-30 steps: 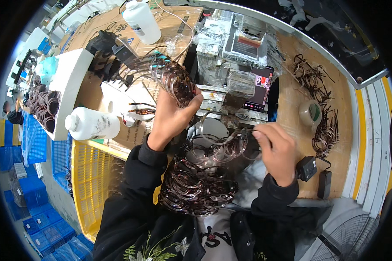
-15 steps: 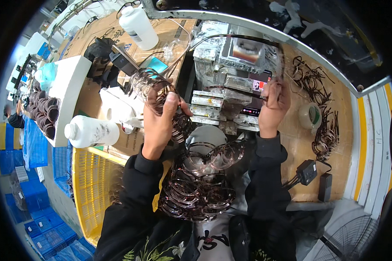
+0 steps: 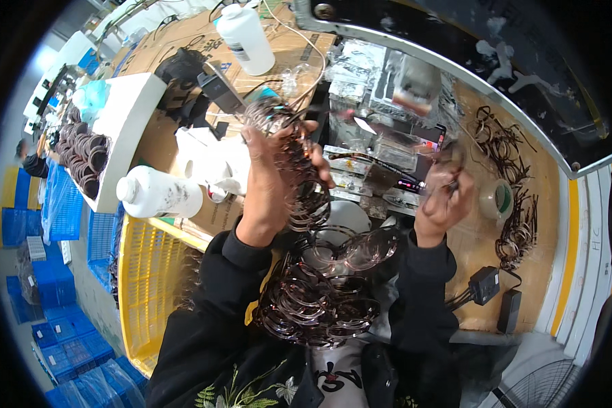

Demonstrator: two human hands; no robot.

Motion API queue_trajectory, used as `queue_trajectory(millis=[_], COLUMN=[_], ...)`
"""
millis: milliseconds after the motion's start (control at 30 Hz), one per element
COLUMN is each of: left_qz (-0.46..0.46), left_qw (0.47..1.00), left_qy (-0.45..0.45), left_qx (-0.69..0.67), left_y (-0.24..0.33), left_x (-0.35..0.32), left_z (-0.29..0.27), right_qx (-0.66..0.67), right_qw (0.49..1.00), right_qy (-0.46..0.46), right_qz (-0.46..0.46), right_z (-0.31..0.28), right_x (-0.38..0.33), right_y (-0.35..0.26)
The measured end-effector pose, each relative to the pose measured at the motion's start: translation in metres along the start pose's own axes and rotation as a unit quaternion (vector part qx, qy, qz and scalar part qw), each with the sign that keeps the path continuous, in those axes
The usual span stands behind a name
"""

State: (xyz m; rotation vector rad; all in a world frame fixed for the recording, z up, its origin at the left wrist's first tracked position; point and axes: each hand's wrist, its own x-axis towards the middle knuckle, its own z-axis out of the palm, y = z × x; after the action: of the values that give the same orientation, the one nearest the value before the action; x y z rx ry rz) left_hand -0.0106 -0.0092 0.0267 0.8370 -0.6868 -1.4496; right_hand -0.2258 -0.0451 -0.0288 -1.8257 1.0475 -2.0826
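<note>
My left hand [image 3: 268,187] is closed round a thick bundle of brown, shiny eyeglass frames [image 3: 311,204], whose rims stick out above and below the fingers. To its right, my right hand [image 3: 445,207] pinches a single brown eyeglass frame [image 3: 449,163]; motion blurs its rim. A dark thin strip reaches left from those fingers, and I cannot tell whether it belongs to that frame. Below both hands, a big heap of similar eyeglass frames [image 3: 313,299] lies against my lap. Behind the right hand, a phone [image 3: 432,139] with a lit screen is partly hidden.
White bottles stand at the back [image 3: 245,41] and lie at the left [image 3: 160,194]. A metal fixture [image 3: 360,75] is ahead. More frames [image 3: 517,228], a tape roll [image 3: 495,199] and a black adapter [image 3: 484,284] are at the right. A yellow basket [image 3: 143,285] sits at the lower left.
My right hand has lowered the single frame from high up and turned it. My left hand has turned with its bundle. The whole view has shifted a little.
</note>
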Motion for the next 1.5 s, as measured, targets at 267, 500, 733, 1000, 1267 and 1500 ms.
queue_trajectory(millis=[267,500,733,1000,1267,1500], left_qz=[0.196,0.179,0.162,0.140,0.124,0.101], left_qw=[0.971,0.980,0.985,0.988,0.990,0.994], left_qy=[-0.115,-0.072,-0.056,-0.012,-0.002,0.031], left_qx=[0.078,0.045,0.014,-0.066,-0.061,-0.030], left_y=[-0.005,0.003,-0.001,0.005,0.001,-0.007], left_x=[-0.011,-0.014,-0.007,-0.007,-0.013,-0.010], left_z=[0.031,0.018,-0.001,-0.011,-0.017,-0.012], right_qx=[-0.116,-0.095,-0.131,-0.006,0.197,0.136], right_qw=[0.981,0.902,0.892,0.992,0.918,0.924], right_qy=[-0.154,-0.377,-0.407,-0.037,0.015,0.051], right_qz=[0.000,0.188,0.147,0.124,0.343,0.354], right_z=[0.019,-0.035,-0.056,-0.048,0.000,0.007], right_x=[-0.003,0.017,0.003,0.017,0.009,0.008], right_y=[-0.065,-0.073,-0.066,-0.019,0.021,0.020])
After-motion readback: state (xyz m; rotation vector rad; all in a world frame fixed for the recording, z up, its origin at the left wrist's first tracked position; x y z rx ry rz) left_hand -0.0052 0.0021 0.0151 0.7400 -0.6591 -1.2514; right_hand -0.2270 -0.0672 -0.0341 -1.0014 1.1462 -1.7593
